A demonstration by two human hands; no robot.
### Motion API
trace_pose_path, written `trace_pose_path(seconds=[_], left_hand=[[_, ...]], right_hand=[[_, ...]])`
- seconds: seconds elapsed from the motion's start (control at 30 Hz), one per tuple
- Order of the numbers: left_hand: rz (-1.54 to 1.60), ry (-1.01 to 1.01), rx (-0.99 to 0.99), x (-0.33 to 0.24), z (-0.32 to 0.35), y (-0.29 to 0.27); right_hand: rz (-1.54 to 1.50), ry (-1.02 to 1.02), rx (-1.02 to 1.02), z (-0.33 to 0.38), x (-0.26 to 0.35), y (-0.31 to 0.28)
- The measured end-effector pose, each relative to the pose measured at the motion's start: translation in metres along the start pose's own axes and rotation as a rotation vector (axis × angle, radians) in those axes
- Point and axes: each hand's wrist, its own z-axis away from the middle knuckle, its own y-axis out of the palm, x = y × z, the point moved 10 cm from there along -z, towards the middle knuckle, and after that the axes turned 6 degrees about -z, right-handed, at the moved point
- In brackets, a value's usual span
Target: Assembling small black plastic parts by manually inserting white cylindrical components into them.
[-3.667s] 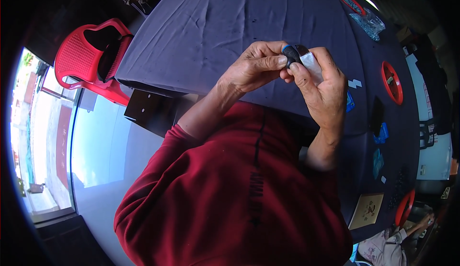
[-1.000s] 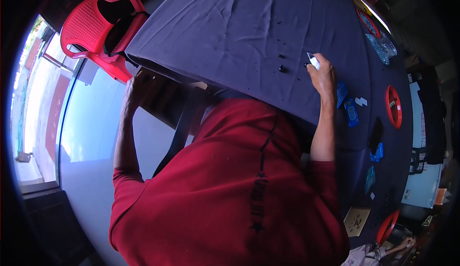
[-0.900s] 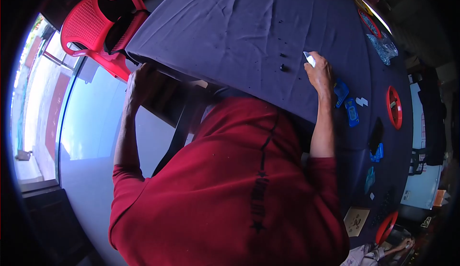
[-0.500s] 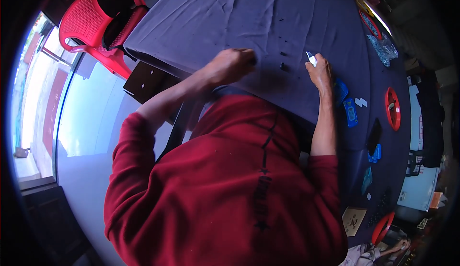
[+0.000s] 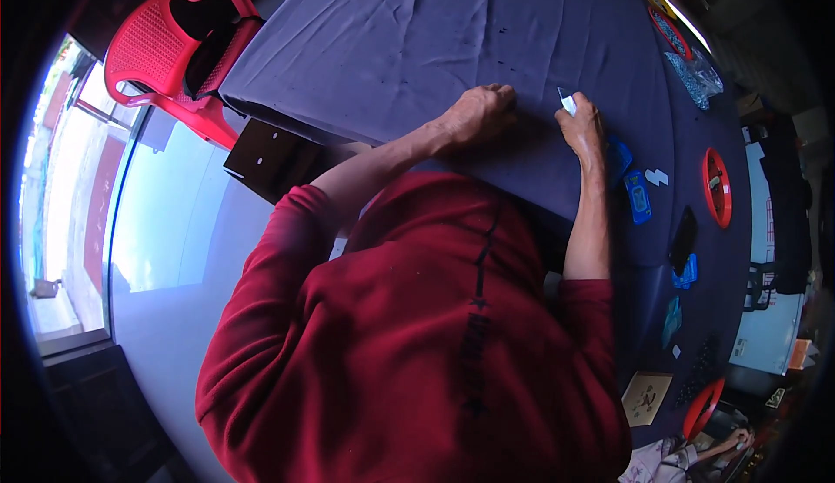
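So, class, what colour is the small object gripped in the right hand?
The object looks mostly white, best seen in the head view.

The left hand (image 5: 487, 116) is held with fingers curled; the right hand (image 5: 583, 126) is gripped closed, its forearm (image 5: 591, 222) extended forward.

L. hand (image 5: 481, 115), earlier up against R. hand (image 5: 581, 126), then down nr. the dk. box unit (image 5: 270, 154) below the table's L. edge, is now back over the purple-grey cloth (image 5: 383, 30), fingers curled, further R. than in the prev. view, w/ the small dk. pc. lately visible thereabouts now out of sight.
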Motion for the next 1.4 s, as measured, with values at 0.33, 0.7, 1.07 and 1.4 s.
trace_pose_path(seconds=[0.33,0.7,1.07,1.4], left_hand=[[1.486,-0.020,0.169,-0.048,0.008,-0.026],[1.711,-0.084,0.259,-0.083,0.024,-0.041],[1.712,-0.170,0.208,-0.089,0.031,-0.040],[1.626,-0.178,0.338,-0.086,0.035,-0.038]], right_hand=[[-0.148,-0.034,-0.086,0.019,0.041,-0.042],[-0.758,-0.615,0.090,0.090,0.165,-0.095],[-0.865,-0.498,0.014,0.106,0.172,-0.099],[-0.553,-0.637,-0.068,0.109,0.174,-0.105]])
